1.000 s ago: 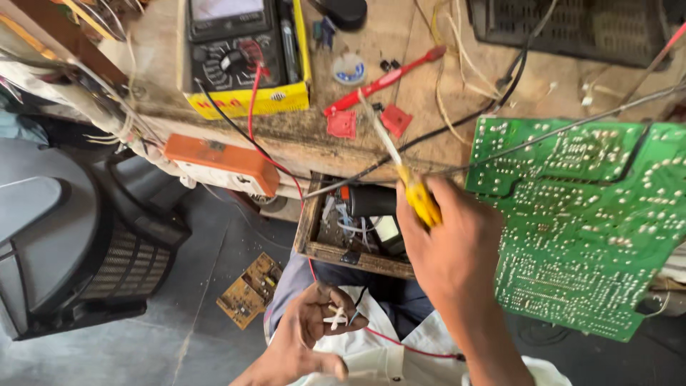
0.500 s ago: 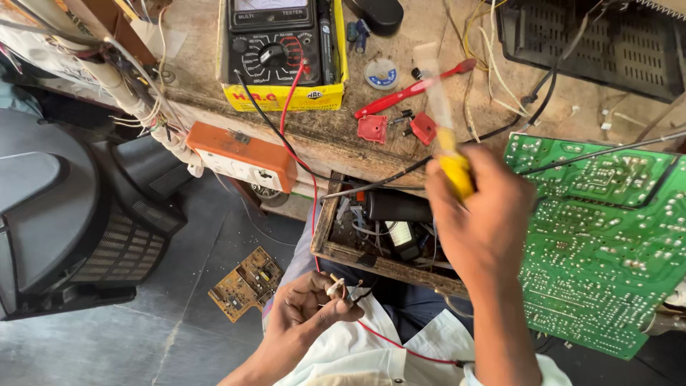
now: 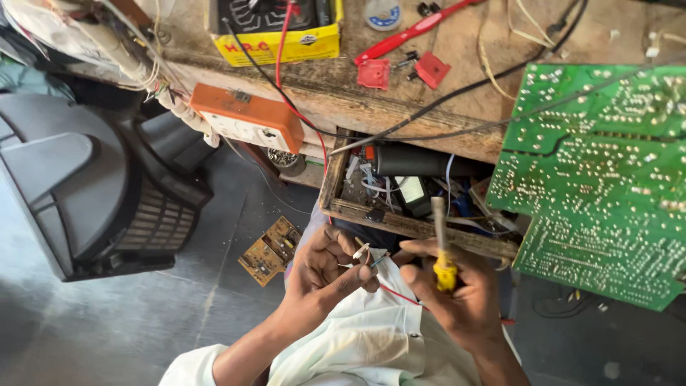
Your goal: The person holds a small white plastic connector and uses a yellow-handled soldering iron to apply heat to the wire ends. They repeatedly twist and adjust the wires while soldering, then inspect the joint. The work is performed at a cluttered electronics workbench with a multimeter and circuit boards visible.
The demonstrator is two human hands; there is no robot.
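Note:
My left hand (image 3: 325, 275) is over my lap and pinches a small component with thin wire leads (image 3: 363, 251) between its fingers. My right hand (image 3: 457, 300) is close beside it and grips a yellow-handled soldering iron (image 3: 441, 246) with its metal shaft pointing up toward the open drawer. A thin red wire (image 3: 393, 293) runs between the two hands. A large green circuit board (image 3: 600, 179) hangs over the bench edge just right of my right hand.
An open wooden drawer (image 3: 400, 218) full of parts sits under the wooden bench (image 3: 386, 107). A yellow multimeter (image 3: 275, 32), red-handled tool (image 3: 414, 32) and orange socket box (image 3: 246, 118) are near the bench edge. A grey television casing (image 3: 93, 193) and a small brown circuit board (image 3: 270, 250) lie on the floor.
My right hand has come down from the bench to my lap with the soldering iron, close to my left hand. The view has tilted down.

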